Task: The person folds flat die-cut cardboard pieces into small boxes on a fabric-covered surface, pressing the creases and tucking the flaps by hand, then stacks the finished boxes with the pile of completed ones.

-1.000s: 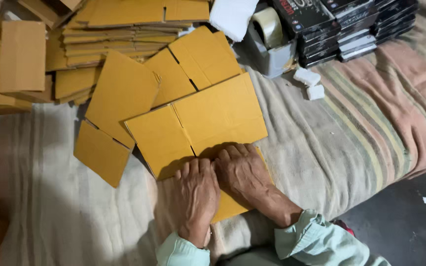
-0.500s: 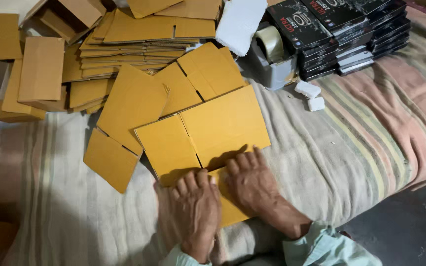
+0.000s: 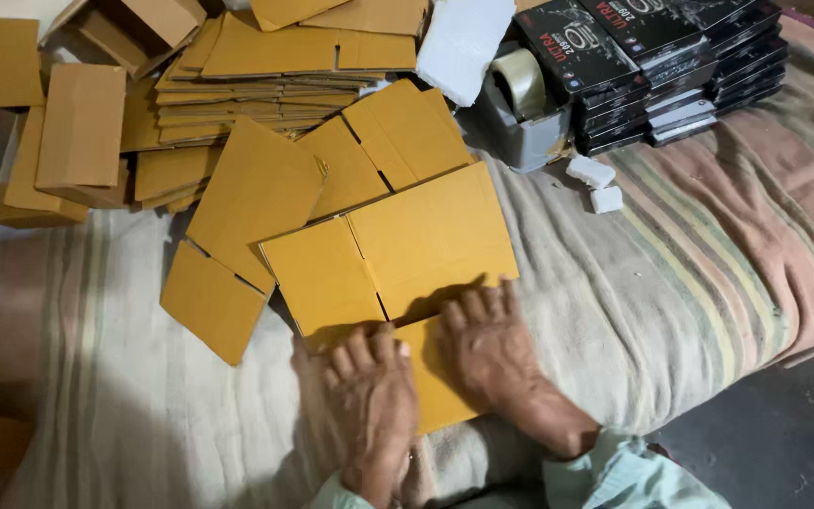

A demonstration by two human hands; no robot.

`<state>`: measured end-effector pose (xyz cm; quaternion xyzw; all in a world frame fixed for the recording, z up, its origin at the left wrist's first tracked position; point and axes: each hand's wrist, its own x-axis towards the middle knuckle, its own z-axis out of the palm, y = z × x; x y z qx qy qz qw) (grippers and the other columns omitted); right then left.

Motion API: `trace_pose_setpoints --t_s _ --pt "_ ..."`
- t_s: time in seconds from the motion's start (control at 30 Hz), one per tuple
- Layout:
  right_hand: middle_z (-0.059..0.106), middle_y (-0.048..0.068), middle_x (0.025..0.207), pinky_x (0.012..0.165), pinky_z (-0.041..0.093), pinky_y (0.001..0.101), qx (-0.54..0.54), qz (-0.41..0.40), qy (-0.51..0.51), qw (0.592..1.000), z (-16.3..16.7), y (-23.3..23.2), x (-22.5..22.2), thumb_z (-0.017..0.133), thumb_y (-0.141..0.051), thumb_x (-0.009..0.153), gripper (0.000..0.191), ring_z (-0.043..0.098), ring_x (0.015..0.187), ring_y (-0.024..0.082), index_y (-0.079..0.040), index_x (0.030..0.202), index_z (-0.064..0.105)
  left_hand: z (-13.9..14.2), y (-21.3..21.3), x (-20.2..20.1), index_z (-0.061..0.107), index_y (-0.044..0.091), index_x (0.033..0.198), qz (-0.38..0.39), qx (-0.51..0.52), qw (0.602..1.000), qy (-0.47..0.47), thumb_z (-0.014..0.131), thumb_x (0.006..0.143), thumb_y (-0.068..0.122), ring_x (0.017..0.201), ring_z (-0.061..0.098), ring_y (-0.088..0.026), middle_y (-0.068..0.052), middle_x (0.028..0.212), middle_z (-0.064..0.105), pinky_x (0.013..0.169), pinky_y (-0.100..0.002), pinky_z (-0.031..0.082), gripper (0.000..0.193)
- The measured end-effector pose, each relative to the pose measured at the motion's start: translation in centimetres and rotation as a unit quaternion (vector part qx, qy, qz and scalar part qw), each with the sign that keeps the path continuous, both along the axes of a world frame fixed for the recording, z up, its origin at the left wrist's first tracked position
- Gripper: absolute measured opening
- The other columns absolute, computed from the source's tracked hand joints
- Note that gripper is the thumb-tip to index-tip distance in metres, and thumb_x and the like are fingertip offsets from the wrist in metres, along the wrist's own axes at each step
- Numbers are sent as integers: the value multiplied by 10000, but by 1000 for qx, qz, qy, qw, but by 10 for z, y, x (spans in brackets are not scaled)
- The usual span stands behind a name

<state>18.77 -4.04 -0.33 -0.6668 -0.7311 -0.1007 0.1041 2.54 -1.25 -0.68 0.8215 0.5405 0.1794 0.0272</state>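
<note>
Here both hands lie flat, fingers spread and grasping nothing, on the near flap of a flat, unfolded yellow-brown cardboard box blank (image 3: 398, 250): the left hand (image 3: 369, 396) presses its near-left corner and the right hand (image 3: 487, 349) its near edge, apparently to crease the flap or hold the blank down against the soft striped blanket (image 3: 671, 273) under it. A second loose blank (image 3: 247, 207) lies just left of the pressed one, partly tucked under it. Behind the pressed blank sits a neat stack of more flat blanks (image 3: 237, 80), likely kept within reach as a supply, and behind and to its right stand a grey tape dispenser with a roll of clear tape (image 3: 520, 99) and a pile of slim black printed boxes (image 3: 671, 61). Two small white blocks (image 3: 595, 184) lie right of the blank; their nature is unclear. The flap's near end is hidden by the hands, and the folded cartons (image 3: 77, 123) far left are cut off by the frame.
</note>
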Motion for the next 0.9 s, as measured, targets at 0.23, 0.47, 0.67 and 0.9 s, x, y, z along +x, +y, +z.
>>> trace_pose_setpoints --t_s 0.23,0.47,0.67,0.9 --pt "610 202 1099 990 415 563 108 -12 95 990 0 -5 15 588 -247 927 290 570 1011 420 -20 1104 629 -5 2 -9 551 41 1336 16 -2 999 -50 543 968 261 1174 490 -393 -200 1224 561 1111 -591 293 429" --pt "629 187 1114 938 444 507 67 -15 139 988 6 -7 13 601 -214 906 288 579 1002 392 -20 1116 640 -7 1 -10 573 57 1294 29 -7 999 -31 527 980 289 1179 495 -403 -187 1202 584 1121 -588 291 393" --pt "628 169 1136 993 436 523 76 -20 113 990 10 -6 11 589 -228 929 282 578 1013 384 -31 1125 638 -8 1 -10 580 45 1290 22 16 999 -33 519 978 290 1164 495 -414 -194 1188 582 1098 -582 304 401" --pt "629 166 1171 921 462 477 45 -21 157 986 11 -9 12 570 -196 941 304 578 1030 374 -27 1186 637 -7 0 -10 580 58 1315 26 -14 999 -28 530 983 278 1155 497 -410 -186 1162 578 1099 -559 334 402"
